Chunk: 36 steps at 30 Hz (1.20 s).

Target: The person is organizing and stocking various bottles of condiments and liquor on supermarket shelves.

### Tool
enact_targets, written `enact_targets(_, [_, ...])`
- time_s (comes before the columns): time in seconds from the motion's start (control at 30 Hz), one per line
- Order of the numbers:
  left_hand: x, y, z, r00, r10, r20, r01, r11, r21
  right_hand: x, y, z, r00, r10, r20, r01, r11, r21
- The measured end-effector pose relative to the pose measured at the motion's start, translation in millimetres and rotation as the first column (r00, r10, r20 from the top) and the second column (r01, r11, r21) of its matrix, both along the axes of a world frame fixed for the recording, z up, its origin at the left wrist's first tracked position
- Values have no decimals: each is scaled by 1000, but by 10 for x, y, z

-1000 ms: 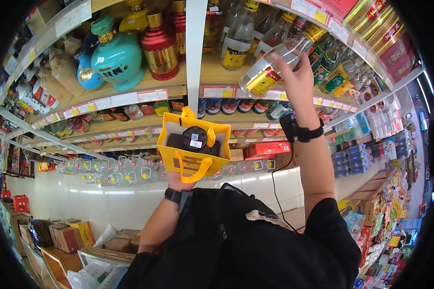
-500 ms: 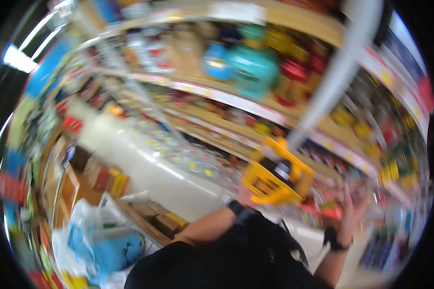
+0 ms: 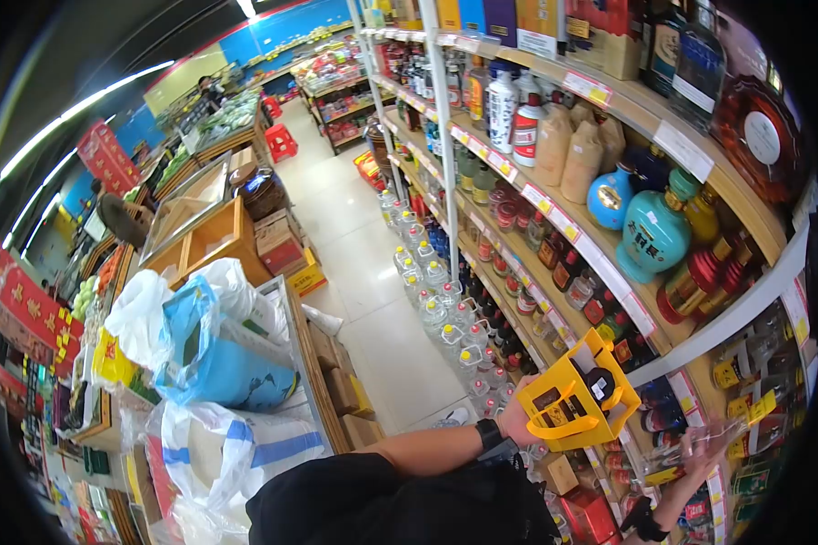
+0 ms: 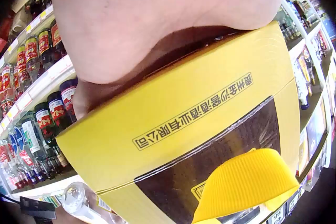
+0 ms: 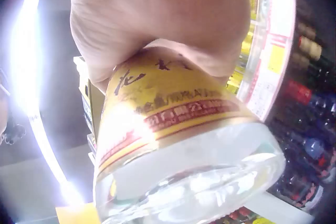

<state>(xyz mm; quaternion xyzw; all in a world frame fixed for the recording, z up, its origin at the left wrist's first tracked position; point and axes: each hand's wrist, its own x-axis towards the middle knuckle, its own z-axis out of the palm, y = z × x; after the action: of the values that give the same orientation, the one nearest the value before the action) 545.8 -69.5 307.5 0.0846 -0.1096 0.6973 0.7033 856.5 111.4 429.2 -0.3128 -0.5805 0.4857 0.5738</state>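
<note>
In the head view a yellow gift bag (image 3: pixel 568 413) with a dark-capped box or bottle inside rests on my left hand (image 3: pixel 516 420), which supports it from below at its left side. The left wrist view has the palm (image 4: pixel 168 19) against the yellow bag (image 4: pixel 205 113), fingers mostly hidden behind it. At the lower right, my right hand (image 3: pixel 700 454) grips a clear glass bottle (image 3: pixel 745 436) by the shelves. Seen from the right wrist, the hand (image 5: pixel 163 19) wraps round the bottle (image 5: pixel 173 129) with a gold and red label.
Shelves of bottles (image 3: pixel 554 213) run along the right, with a turquoise bottle (image 3: pixel 654 232) on one. Large clear jugs (image 3: pixel 436 309) stand on the floor beside the aisle (image 3: pixel 364 272). Plastic bags (image 3: pixel 218 345) and wooden crates (image 3: pixel 218 238) are on the left.
The head view has swung left along the aisle, so the shelves and both hands now appear further right. The right hand, blurred half a second ago, still holds the clear bottle, now lower beside the bag.
</note>
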Motion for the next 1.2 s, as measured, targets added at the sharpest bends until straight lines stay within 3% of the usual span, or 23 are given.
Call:
enact_targets(0.07, [-10,-148,68,1000,1,16,-3,990,143,10,76,257,995,54,78,-55,998,8])
enact_targets(0.1, [-18,-171,65,1000,10,19,-13,989,145,39,176,309,985,83,151,-86,996,12])
enact_targets(0.17, [-47,-205,47,993,-14,115,8,999,51,205,531,245,984,132,123,-133,991,-1])
enact_targets(0.23, [-58,-253,46,994,6,108,-9,1000,30,161,576,373,964,190,187,-169,978,-125])
enact_targets(0.27, [-62,-273,48,995,23,102,-24,1000,7,28,433,529,964,234,129,-229,972,-55])
enact_targets(0.37, [-73,-320,-49,999,51,-7,-51,998,-29,3,514,561,979,194,69,-186,976,-111])
enact_targets(0.5, [-41,-288,-126,999,36,18,-35,998,-45,-233,335,806,990,142,12,-140,986,-87])
enact_targets(0.57, [-25,-275,-179,998,45,46,-42,997,-72,-166,509,769,968,252,24,-245,956,-159])
enact_targets(0.63, [-31,-286,-181,999,38,30,-37,999,-39,-305,412,799,984,177,-26,-178,976,-125])
enact_targets(0.8, [-46,-296,-151,994,30,101,-26,999,-45,-277,585,646,937,346,-45,-346,901,-262])
enact_targets(0.87, [-28,-299,-129,993,80,86,-59,973,-221,-247,657,594,934,358,-25,-351,896,-273])
enact_targets(0.93, [-36,-293,-147,992,70,105,-51,983,-176,-267,656,575,929,369,-5,-355,891,-283])
enact_targets(1.03, [-41,-280,-92,991,62,117,-45,989,-141,-356,628,569,973,231,17,-211,915,-345])
enact_targets(1.13, [-81,-277,-52,993,69,94,-54,987,-150,-486,550,618,963,233,136,-201,956,-213])
enact_targets(1.2, [-118,-297,-8,994,74,75,-62,987,-151,-449,605,584,959,243,148,-205,950,-233])
